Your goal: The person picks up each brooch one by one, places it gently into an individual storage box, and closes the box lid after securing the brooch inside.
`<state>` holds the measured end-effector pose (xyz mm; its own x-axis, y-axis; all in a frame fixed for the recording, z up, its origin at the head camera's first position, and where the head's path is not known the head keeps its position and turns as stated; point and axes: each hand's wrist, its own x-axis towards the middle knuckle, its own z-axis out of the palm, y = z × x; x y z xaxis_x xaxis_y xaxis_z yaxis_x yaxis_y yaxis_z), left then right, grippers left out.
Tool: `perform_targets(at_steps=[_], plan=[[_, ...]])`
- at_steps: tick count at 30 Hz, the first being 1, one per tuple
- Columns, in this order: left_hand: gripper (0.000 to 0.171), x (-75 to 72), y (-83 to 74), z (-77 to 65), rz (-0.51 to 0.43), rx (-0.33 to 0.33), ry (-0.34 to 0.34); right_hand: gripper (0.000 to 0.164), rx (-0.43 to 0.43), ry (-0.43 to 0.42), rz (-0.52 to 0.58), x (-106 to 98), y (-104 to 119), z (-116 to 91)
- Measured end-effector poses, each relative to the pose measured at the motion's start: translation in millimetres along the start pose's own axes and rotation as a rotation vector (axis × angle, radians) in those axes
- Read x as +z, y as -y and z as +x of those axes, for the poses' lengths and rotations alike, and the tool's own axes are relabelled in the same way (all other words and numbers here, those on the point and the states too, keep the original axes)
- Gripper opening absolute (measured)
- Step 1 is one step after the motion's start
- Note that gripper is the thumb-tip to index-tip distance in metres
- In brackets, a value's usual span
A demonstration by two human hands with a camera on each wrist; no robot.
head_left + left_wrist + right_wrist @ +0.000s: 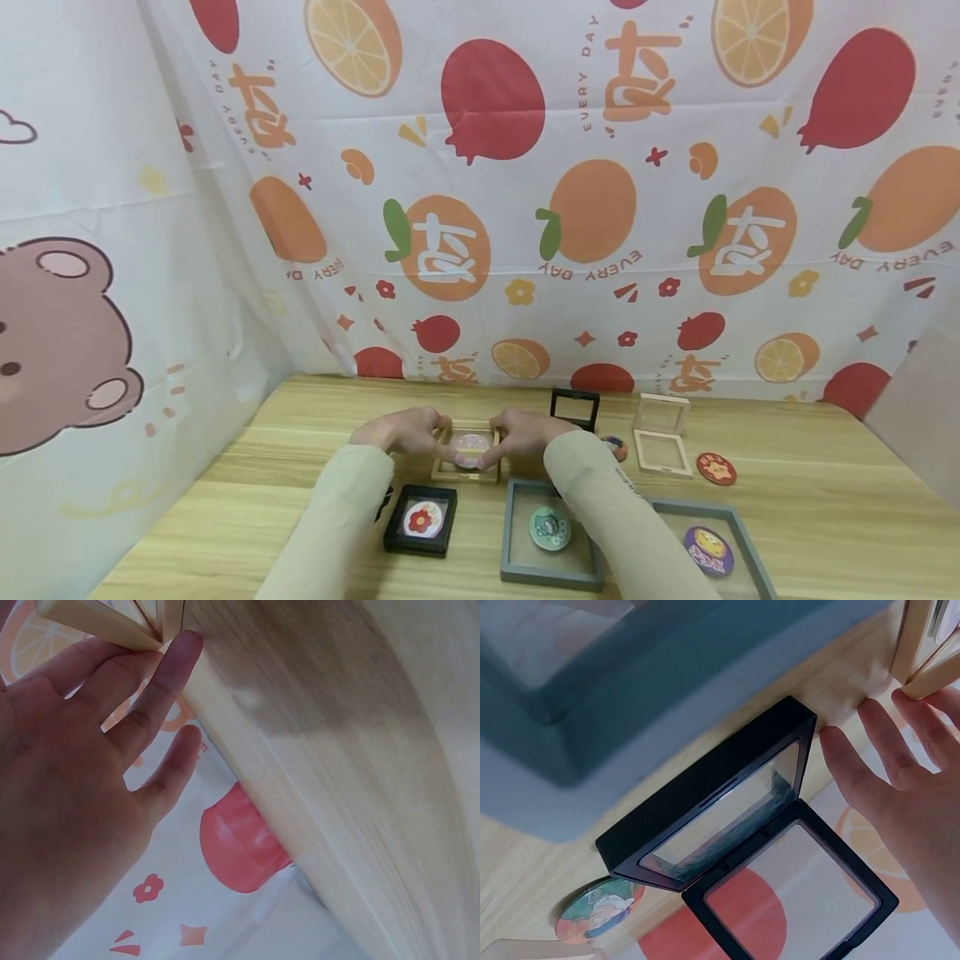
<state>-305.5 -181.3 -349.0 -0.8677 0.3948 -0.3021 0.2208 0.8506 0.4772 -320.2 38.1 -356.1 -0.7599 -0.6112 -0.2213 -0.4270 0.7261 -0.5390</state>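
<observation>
A gold display frame (465,478) stands partly open on the table, with a round pinkish badge (471,447) in its middle. My left hand (408,432) holds the frame's left side, thumb over the badge's edge. From the right, my right hand (528,433) holds the other side, its thumb also at the badge. In the left wrist view, fingertips touch the hinge corner of the frame (97,621), whose two halves stand apart in a V. The right wrist view shows fingertips at the frame's other corner (930,679); the thumbs are hidden in both wrist views.
Nearer me lie a black frame (390,543) with a flower badge and two grey frames (551,575) (750,542) with badges. Behind the right hand stand an open black frame (575,393) and an open cream frame (663,402). Loose badges (716,468) (617,448) lie beside them.
</observation>
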Motion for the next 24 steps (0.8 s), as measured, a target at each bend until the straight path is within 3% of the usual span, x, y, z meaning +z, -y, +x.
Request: perform_targets(at_steps=[7, 14, 18, 24], plan=[[0.036, 0.3, -1.7, 0.1, 0.007, -0.010, -0.017, 0.044, 0.026, 0.017, 0.018, -2.0, 3.3, -0.9], [0.034, 1.5, -2.8, -2.9, -0.001, -0.015, -0.014, 0.036, 0.034, 0.017, -0.003, -0.5, 1.7, 0.1], [0.034, 2.0, -3.4, -4.4, 0.000, -0.026, -0.020, 0.041, 0.046, 0.013, 0.011, -0.5, 2.5, -0.3], [0.035, 2.9, -3.8, -4.1, 0.025, -0.028, -0.034, 0.031, 0.026, 0.015, 0.010, -0.3, 1.3, 0.6]])
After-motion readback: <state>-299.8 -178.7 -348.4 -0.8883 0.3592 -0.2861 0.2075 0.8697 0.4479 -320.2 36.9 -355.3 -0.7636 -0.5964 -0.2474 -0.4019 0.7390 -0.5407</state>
